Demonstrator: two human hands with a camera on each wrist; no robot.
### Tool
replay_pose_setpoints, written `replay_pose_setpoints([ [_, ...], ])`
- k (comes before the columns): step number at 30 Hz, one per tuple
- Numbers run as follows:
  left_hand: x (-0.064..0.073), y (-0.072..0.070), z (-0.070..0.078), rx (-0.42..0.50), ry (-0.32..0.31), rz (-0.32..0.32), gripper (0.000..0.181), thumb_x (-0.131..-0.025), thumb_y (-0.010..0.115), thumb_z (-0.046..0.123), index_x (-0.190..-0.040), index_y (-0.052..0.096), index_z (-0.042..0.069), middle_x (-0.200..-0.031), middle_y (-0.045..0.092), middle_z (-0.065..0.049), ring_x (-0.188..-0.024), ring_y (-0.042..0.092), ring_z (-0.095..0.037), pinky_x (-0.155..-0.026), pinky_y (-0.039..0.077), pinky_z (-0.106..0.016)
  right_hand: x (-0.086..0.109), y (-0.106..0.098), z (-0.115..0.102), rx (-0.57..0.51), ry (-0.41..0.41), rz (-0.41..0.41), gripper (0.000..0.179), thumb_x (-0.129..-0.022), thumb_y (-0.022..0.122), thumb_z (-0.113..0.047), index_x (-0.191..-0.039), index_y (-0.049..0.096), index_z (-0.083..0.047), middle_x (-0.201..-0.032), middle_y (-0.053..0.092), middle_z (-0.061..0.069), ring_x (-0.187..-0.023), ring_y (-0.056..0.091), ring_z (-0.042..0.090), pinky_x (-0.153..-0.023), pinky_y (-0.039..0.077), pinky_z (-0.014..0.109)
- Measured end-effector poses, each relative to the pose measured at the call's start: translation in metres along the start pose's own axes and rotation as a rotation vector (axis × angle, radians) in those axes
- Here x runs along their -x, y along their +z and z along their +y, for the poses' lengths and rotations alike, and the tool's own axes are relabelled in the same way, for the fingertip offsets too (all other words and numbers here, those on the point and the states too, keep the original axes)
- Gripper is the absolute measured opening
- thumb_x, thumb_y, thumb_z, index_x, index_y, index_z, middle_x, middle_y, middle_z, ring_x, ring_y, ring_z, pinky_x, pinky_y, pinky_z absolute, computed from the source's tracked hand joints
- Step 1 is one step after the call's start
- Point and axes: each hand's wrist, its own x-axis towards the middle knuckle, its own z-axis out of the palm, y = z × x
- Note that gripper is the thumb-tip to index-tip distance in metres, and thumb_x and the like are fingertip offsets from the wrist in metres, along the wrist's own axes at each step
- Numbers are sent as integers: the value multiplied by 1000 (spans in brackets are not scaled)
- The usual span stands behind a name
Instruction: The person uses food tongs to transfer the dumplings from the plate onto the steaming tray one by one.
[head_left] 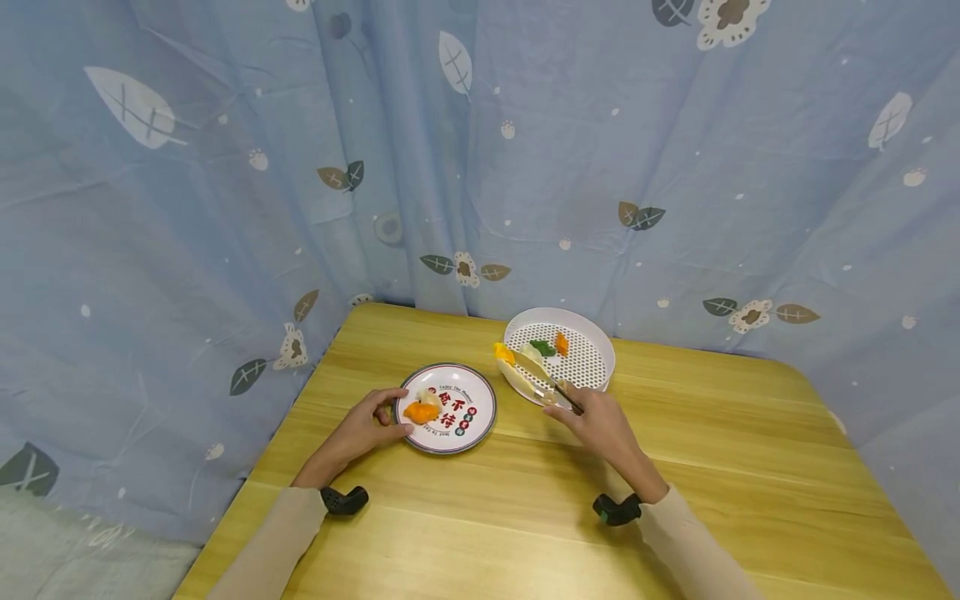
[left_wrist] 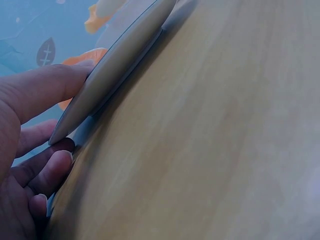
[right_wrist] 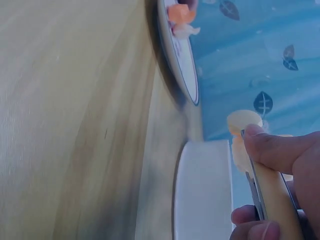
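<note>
My left hand point(head_left: 365, 425) holds the left rim of a round white plate point(head_left: 483, 400) with red characters; in the left wrist view the thumb lies over the rim. On the plate sit an orange dumpling point(head_left: 422, 412) and a whitish one point(head_left: 429, 397). My right hand point(head_left: 603, 421) grips metal tongs point(right_wrist: 272, 192). At their tips a yellow dumpling point(head_left: 504, 353) hangs over the left rim of a round white perforated tray point(head_left: 588, 358). Inside the tray are a green dumpling point(head_left: 543, 347), an orange dumpling point(head_left: 562, 343) and a pale one point(head_left: 530, 352), partly behind the tongs.
Both dishes stand on a wooden table point(head_left: 465, 517), the tray near its back edge and the plate to the left. A blue patterned curtain point(head_left: 540, 167) hangs behind the table and along its sides. Each wrist wears a black device point(head_left: 345, 501).
</note>
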Motion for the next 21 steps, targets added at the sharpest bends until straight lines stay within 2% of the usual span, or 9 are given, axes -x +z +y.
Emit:
replay_pose_setpoints([
  [4, 0, 1, 0, -13, -10, 1, 64, -88, 85, 28, -144, 57, 16, -102, 50, -11, -92, 46, -25, -77, 38, -35, 1, -4, 7, 7, 17, -2, 54, -90, 78, -46, -122, 75, -2, -60, 34, -7, -57, 32, 11, -53, 30, 30],
  [6, 0, 1, 0, -19, -12, 1, 64, -88, 85, 28, -144, 57, 16, -101, 50, -11, -92, 46, -25, -77, 39, -34, 1, -5, 11, 13, 25, 3, 46, -90, 78, -46, -110, 76, -5, -61, 34, -6, -57, 34, 12, -53, 30, 29],
  [11, -1, 2, 1, -21, -8, 6, 63, -87, 86, 28, -143, 58, 16, -102, 50, -11, -92, 46, -25, -77, 38, -34, 2, -10, 20, 32, 32, 31, 40, -89, 80, -43, -102, 77, -5, -62, 35, -4, -57, 35, 13, -52, 30, 29],
  [14, -1, 1, 1, -21, -7, 7, 63, -87, 86, 29, -142, 58, 16, -103, 50, -11, -92, 46, -25, -77, 38, -34, 3, -13, 24, 39, 38, 28, 43, -89, 80, -43, -107, 77, -3, -62, 36, -3, -57, 35, 14, -53, 30, 29],
  [17, -1, 1, 1, -21, -6, 7, 64, -86, 86, 29, -142, 59, 16, -103, 50, -11, -92, 46, -25, -77, 38, -34, 4, -16, 28, 42, 51, 13, 55, -91, 77, -44, -124, 73, 0, -64, 37, -3, -58, 36, 14, -53, 30, 30],
  [21, 0, 1, 1, -21, -6, 9, 64, -86, 87, 29, -142, 59, 16, -103, 50, -11, -92, 46, -25, -76, 38, -34, 4, -21, 34, 53, 71, 4, 63, -93, 75, -46, -135, 66, 1, -64, 37, -2, -58, 35, 14, -53, 30, 30],
])
